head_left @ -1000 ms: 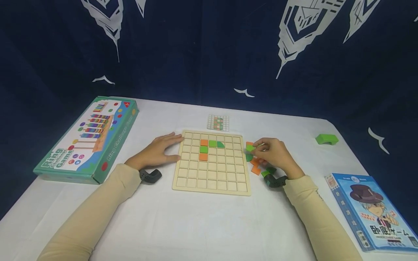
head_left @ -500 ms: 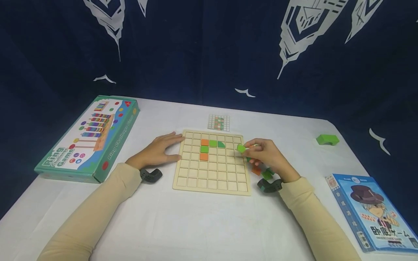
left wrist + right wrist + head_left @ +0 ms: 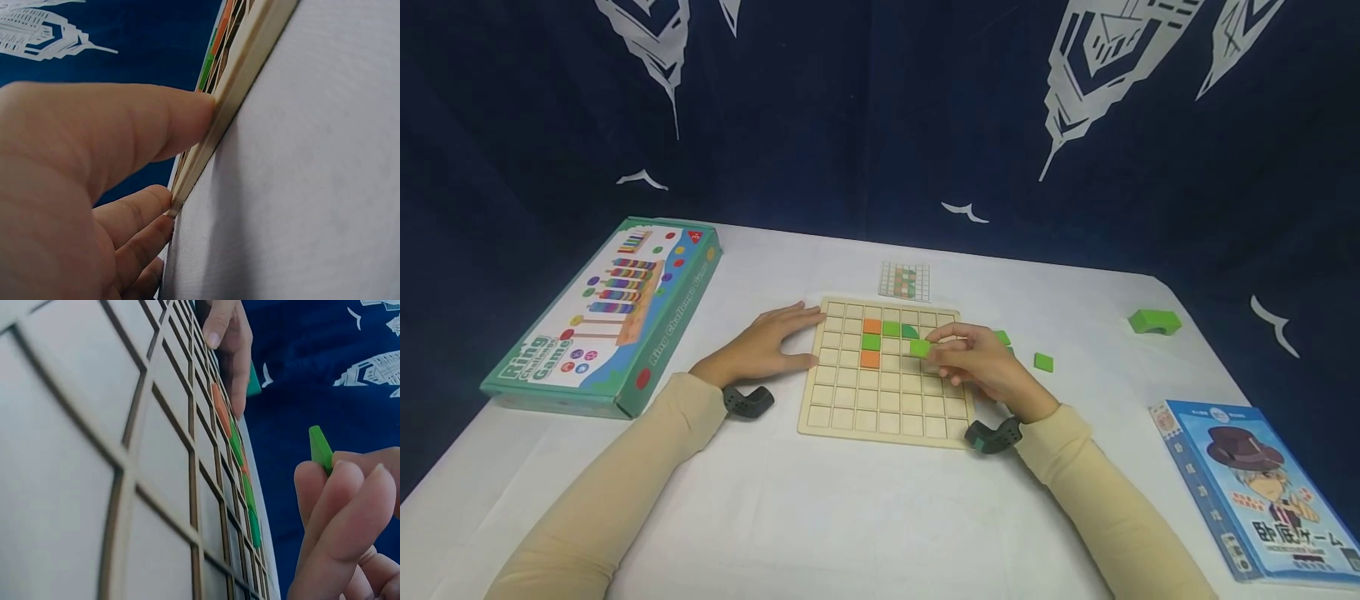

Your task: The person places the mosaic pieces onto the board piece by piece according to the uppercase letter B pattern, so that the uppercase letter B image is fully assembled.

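Observation:
A wooden grid board (image 3: pixel 846 398) lies flat on the table. Two orange squares, two light green squares and a dark green quarter-circle tile (image 3: pixel 910 332) sit in its upper cells. My left hand (image 3: pixel 762 343) touches the board's left edge, thumb and fingers extended; the left wrist view shows the thumb tip against the board's side (image 3: pixel 234 94). Over the board, my right hand (image 3: pixel 977 360) pinches a light green square tile (image 3: pixel 920 348) between thumb and fingers. In the right wrist view this green tile (image 3: pixel 320 449) is held clear of the grid.
Loose green tiles, such as one square (image 3: pixel 1043 362), lie right of the board, others partly hidden by my right hand. A printed pattern card (image 3: pixel 905 282) lies behind the board. A game box (image 3: pixel 602 321) stands left, a blue box (image 3: pixel 1262 492) right, a green arch block (image 3: pixel 1154 322) back right.
My right hand has lifted the light green tile from the loose pieces and carried it left over the board. My left hand has stayed at the board's edge.

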The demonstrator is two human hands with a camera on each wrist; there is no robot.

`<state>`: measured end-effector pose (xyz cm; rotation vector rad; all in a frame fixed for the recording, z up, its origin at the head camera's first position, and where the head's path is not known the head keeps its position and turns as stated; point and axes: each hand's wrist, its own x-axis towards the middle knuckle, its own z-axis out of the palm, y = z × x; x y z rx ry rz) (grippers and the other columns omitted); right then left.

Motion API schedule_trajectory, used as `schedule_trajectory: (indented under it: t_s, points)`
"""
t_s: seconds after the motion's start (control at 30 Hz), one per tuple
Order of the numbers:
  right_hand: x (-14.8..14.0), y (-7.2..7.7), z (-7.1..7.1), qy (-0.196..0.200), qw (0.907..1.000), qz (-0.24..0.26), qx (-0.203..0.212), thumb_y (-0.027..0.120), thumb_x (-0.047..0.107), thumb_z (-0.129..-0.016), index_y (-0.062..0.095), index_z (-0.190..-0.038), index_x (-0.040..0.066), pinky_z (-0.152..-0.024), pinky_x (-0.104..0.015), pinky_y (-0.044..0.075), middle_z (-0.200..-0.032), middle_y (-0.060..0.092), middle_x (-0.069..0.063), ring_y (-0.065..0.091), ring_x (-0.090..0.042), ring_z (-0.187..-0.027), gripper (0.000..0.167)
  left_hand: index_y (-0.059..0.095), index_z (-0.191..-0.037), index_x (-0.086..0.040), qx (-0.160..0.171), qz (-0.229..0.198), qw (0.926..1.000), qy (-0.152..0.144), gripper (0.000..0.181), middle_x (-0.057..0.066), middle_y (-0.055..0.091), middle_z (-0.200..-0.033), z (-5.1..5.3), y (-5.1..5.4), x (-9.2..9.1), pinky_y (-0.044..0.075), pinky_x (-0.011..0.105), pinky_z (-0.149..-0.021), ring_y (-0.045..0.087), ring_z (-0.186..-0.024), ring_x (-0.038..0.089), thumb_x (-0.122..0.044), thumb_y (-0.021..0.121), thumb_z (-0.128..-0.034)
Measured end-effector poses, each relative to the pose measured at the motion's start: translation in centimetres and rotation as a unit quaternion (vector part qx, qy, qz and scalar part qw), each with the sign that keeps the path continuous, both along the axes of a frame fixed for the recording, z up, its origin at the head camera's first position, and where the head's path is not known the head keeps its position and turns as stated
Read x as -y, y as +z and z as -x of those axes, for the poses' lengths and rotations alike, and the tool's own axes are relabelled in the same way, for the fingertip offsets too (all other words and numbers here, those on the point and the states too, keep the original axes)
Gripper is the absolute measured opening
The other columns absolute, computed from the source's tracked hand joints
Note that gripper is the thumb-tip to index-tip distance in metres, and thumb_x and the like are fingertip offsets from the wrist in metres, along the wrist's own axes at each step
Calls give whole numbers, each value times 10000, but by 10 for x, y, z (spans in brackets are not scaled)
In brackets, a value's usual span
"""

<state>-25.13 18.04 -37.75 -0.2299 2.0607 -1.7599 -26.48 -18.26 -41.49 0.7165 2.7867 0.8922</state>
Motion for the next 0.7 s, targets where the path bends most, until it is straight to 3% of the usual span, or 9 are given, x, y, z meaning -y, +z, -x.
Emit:
schedule_trajectory:
  t_s: [0.4, 0.57, 0.7]
  points:
    - [23, -5, 2, -27, 10000, 39, 37, 676, 3, -1008, 583, -1324, -76, -616, -186, 547, -889, 761, -14, 635, -76, -681, 339, 450, -1653, -86, -48, -11, 10000, -28, 783, 114, 372, -1739, 1, -3, -1, 117, 645, -1318, 186, -1657, 363, -361, 730, -976]
    - [29, -12, 3, 31, 9995, 202, -221, 657, -26, -1006, 578, -1310, -90, -630, -201, 567, -950, 782, -57, 639, -92, -688, 321, 449, -1651, -74, -56, 32, 10000, -43, 783, 124, 375, -1735, 0, -3, -1, 125, 648, -1316, 187, -1655, 372, -363, 727, -979]
    - [30, -17, 5, 88, 9983, 11, -583, 665, -22, -1004, 586, -1304, -103, -642, -215, 581, -966, 788, -68, 645, -104, -712, 321, 450, -1649, -69, -78, -1, 10000, -34, 780, 129, 376, -1734, 1, -2, 0, 123, 648, -1316, 187, -1655, 373, -351, 730, -977]
